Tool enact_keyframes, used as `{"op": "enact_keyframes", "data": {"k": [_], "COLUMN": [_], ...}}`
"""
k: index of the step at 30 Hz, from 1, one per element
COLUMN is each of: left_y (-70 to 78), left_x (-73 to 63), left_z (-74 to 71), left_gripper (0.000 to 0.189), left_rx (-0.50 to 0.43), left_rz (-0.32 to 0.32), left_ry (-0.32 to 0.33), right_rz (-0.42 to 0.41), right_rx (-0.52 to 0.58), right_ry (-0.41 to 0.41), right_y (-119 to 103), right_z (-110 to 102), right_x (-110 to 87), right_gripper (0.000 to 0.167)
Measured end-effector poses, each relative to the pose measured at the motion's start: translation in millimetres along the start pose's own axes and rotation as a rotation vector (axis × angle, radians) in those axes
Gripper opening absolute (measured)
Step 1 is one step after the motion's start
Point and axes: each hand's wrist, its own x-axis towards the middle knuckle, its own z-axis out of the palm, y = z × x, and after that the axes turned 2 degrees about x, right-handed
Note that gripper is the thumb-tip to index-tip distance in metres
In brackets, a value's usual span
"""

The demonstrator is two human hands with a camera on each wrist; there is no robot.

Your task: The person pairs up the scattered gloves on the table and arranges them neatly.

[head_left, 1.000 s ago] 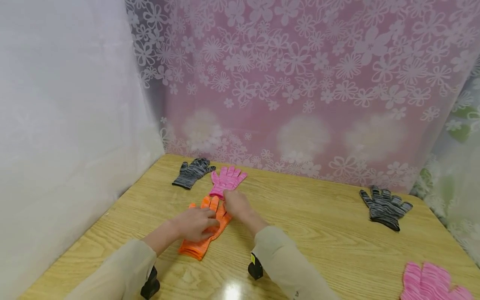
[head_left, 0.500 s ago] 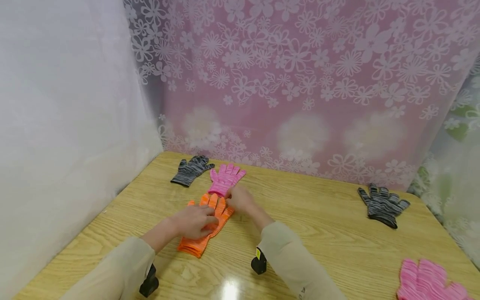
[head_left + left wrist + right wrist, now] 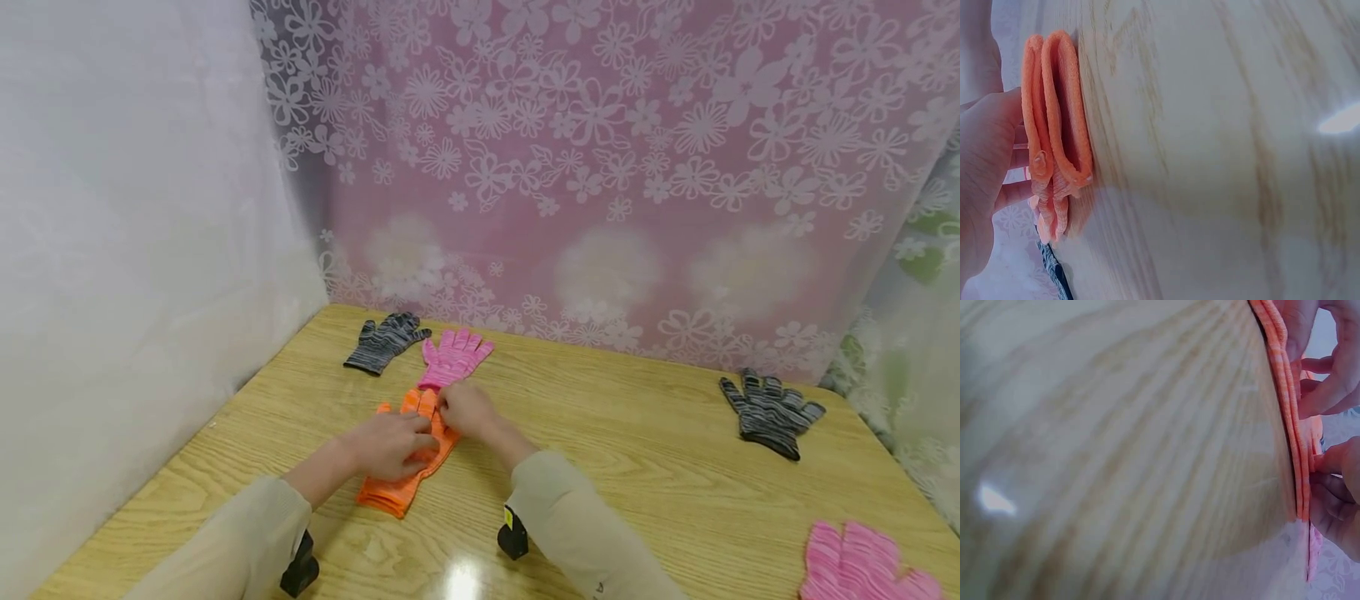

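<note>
Right hand [image 3: 467, 408] shifted left since half a second ago, now covering more of the finger end of the orange glove [image 3: 444, 450]. Right thumb and fingers pinch the glove there. Left hand [image 3: 390, 446] rests on its palm, fingers loosely bent, no grasp visible. Orange glove lies toward the surface's left edge, fingers toward the far edge. Pink glove [image 3: 455, 357] just beyond; grey glove [image 3: 386, 343] near the far-left corner.
</note>
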Motion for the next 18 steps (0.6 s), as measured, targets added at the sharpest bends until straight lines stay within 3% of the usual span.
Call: {"op": "enact_keyframes", "data": {"k": [6,10,18], "left_y": [-0.3,-0.8,-0.3], "left_x": [-1.5,-1.9,-0.8], "left_z": [0.2,1.1,2.2], "left_gripper": [0.017,0.017,0.016], "left_rx": [-0.006,-0.006,-0.016], "left_rz": [0.003,-0.008,-0.025], "left_ry": [-0.001,-0.011,-0.044], "right_rz": [0.008,0.054,0.135], "right_rx": [-0.033,-0.073,-0.05], "right_ry": [-0.008,-0.017,-0.073], "right_y": [-2.9,-6.7,-6.5], "right_z": [0.9,1.2,-2.4], "right_x": [2.6,3.6,7.7], "right_gripper": [0.018,0.023,0.033]}}
